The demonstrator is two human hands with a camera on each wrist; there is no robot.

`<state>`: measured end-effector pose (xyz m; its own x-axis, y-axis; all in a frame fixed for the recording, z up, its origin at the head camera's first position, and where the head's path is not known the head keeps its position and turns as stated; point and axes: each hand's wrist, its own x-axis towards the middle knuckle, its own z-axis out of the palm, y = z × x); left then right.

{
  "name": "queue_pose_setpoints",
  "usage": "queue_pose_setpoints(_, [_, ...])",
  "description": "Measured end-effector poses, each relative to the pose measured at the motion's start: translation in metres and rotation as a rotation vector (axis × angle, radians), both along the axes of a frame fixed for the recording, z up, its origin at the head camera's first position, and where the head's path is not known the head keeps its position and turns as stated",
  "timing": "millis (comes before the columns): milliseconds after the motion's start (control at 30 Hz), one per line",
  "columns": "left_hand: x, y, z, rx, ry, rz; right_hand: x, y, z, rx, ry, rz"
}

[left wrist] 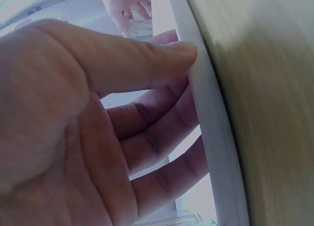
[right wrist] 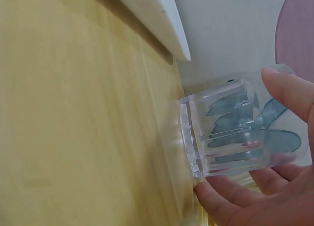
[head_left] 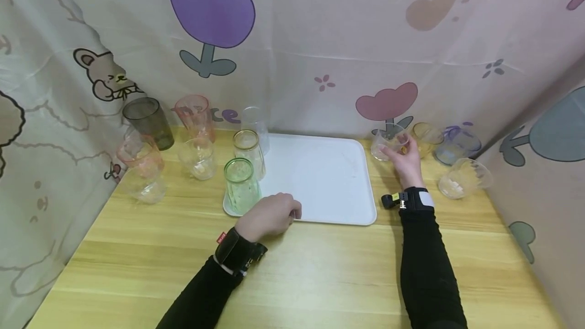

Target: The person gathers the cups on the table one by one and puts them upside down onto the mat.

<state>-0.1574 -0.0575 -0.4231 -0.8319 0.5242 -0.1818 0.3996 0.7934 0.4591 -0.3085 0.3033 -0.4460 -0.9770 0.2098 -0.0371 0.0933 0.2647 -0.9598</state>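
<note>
At the front edge of the white tray, my left hand holds the rim. In the left wrist view its thumb presses the rim while the other fingers reach over the inner side. My right hand, right of the tray, grips a short clear glass. The right wrist view shows this ribbed glass between thumb and fingers, its base close to the table. On the tray's left side stand a green glass, an amber-rimmed glass and a tall clear glass.
Left of the tray are a dark grey glass, pink glasses and clear ones. An amber glass, a bluish glass and a flared clear glass stand at the right. A patterned curtain hangs behind.
</note>
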Motion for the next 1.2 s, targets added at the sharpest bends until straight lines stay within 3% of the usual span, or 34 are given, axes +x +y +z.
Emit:
queue_pose_setpoints(467, [0.002,0.001,0.001,0.01,-0.006,0.008,0.011,-0.005,0.012,-0.016,0.001,-0.072])
queue_pose_setpoints(733, [0.003,-0.001,-0.001,0.012,0.011,0.002,0.014,-0.008,0.023,-0.142,0.081,-0.107])
queue_pose_setpoints(1000, [0.003,-0.001,-0.003,0.021,0.031,-0.002,0.025,-0.02,0.042,-0.279,0.179,-0.09])
queue_pose_setpoints(1200, [0.003,-0.001,-0.003,0.033,0.037,-0.006,0.034,-0.039,0.054,-0.321,0.236,-0.023])
